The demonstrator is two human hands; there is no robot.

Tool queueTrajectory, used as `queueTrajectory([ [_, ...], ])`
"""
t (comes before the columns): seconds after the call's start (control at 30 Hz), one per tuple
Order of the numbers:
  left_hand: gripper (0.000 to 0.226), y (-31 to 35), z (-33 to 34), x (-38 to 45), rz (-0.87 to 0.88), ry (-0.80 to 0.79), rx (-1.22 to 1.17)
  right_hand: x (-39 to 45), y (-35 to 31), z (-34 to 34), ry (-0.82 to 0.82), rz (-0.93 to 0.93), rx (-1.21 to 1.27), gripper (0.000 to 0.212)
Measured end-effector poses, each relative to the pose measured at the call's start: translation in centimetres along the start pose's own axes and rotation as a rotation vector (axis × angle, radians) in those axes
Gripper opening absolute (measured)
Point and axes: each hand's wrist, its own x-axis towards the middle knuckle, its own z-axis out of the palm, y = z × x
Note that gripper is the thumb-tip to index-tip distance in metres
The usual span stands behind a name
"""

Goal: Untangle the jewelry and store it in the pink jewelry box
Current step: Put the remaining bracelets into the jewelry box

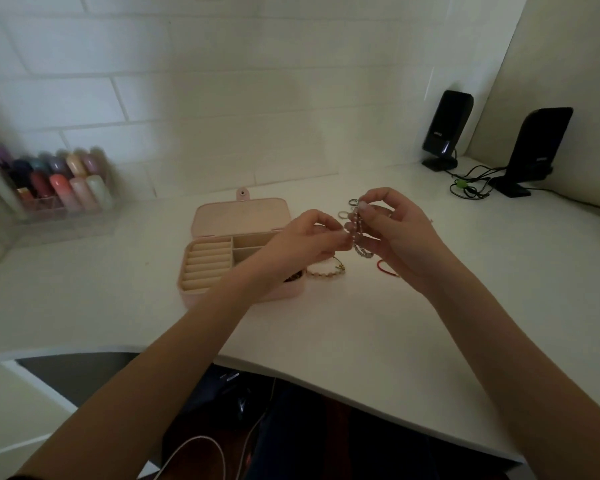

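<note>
Above the white desk, both my hands hold a tangle of jewelry [356,233]: a pearl strand, a silver chain and a few rings. My left hand [305,240] pinches the strand from the left. My right hand [392,230] pinches the top of the tangle, and the chain hangs below its fingers. The pink jewelry box [208,268] lies open just left of my hands, its lid [239,214] flat behind it; my left forearm covers its right side. A gold and pearl bracelet [326,270] lies beside the box. A red cord bracelet [387,268] lies under my right hand.
A clear organizer with several colored bottles [49,185] stands at the far left by the wall. Two black speakers [445,129] [537,150] with cables [471,185] stand at the back right. The desk's curved front edge [326,386] runs below my forearms.
</note>
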Motion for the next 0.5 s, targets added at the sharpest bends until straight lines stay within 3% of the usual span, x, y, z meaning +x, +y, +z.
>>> queueTrajectory([
  [0.1,0.016,-0.3,-0.8,-0.9,0.048,-0.022,0.018,0.7,0.1,2.0,-0.026,-0.038,0.024,0.009],
  [0.23,0.020,0.5,-3.2,-2.2,0.037,0.129,-0.083,1.5,0.3,3.8,0.011,-0.083,0.016,0.009],
  [0.33,0.017,0.6,-6.0,-3.5,0.016,0.244,-0.121,2.0,1.2,4.6,0.063,-0.095,-0.223,0.009],
  [0.5,0.009,-0.4,-8.5,-4.6,0.066,0.347,0.531,1.9,4.5,5.5,0.089,-0.113,-0.758,0.007],
])
